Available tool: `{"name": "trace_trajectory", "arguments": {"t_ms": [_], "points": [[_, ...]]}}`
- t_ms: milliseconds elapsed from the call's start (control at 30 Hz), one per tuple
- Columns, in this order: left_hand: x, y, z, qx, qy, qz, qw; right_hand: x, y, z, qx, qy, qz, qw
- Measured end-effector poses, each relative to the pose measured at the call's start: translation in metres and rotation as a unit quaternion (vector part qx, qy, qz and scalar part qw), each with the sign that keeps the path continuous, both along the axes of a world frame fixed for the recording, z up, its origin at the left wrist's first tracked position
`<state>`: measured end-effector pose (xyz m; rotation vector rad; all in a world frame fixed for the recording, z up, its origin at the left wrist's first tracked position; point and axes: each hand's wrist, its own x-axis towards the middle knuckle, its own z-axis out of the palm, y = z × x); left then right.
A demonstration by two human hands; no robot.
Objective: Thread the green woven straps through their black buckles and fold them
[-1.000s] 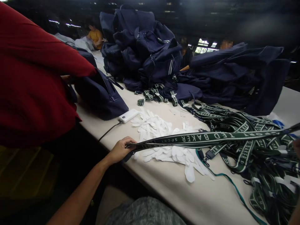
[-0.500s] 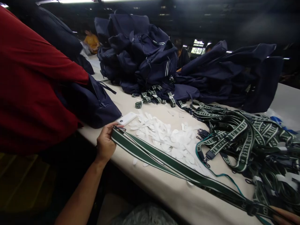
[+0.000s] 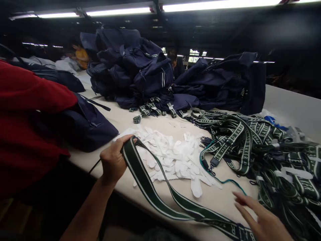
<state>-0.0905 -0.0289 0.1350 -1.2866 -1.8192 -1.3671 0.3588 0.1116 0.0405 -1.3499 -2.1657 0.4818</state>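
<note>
**Strap gripped at one end, free at the other**

Left hand [image 3: 114, 162] closed around the looped end of a green strap [image 3: 150, 190] at the near table edge, fingers wrapped tight over the webbing. From there, long axis running away to the right and down along the table [image 3: 220, 204] front, flat on the surface, ending beside the right hand [image 3: 263, 224]. Right hand open, fingers spread and lifted, holding nothing, hovering just above the strap's lettered far end; nearest hand to that end by far. Behind the strap, a scatter of white paper pieces [image 3: 175, 157]; to the right, a tangled heap of straps [image 3: 265, 147]. Farther back, piled navy bags [image 3: 140, 67]. At left, a red sleeve [image 3: 27, 113] of another person.
</note>
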Motion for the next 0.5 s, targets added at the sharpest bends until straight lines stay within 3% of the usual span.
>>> {"name": "trace_trajectory", "arguments": {"t_ms": [67, 133, 200, 267, 333, 400, 467, 500], "points": [[0.01, 0.002, 0.01, -0.004, 0.053, 0.0, 0.999, -0.072, -0.03, 0.03, 0.063, 0.071, 0.107, 0.99], [0.02, 0.004, 0.019, 0.0, 0.09, 0.005, 0.996, -0.142, -0.062, 0.049, 0.112, 0.13, 0.193, 0.966], [0.029, 0.004, 0.028, -0.003, 0.106, 0.011, 0.994, -0.2, -0.085, 0.054, 0.156, 0.166, 0.275, 0.934], [0.036, 0.003, 0.034, -0.017, 0.107, 0.002, 0.994, -0.24, -0.095, 0.048, 0.213, 0.185, 0.28, 0.918], [0.039, 0.0, 0.038, -0.041, 0.095, -0.02, 0.994, -0.264, -0.089, 0.041, 0.242, 0.21, 0.256, 0.912], [0.036, -0.004, 0.04, -0.087, 0.06, -0.052, 0.993, -0.273, -0.071, 0.04, 0.214, 0.243, 0.266, 0.908], [0.028, -0.008, 0.04, -0.182, -0.007, -0.092, 0.979, -0.272, -0.049, 0.047, 0.104, 0.279, 0.299, 0.907], [0.023, -0.01, 0.04, -0.243, -0.044, -0.116, 0.962, -0.268, -0.038, 0.054, 0.012, 0.293, 0.311, 0.904]]}}
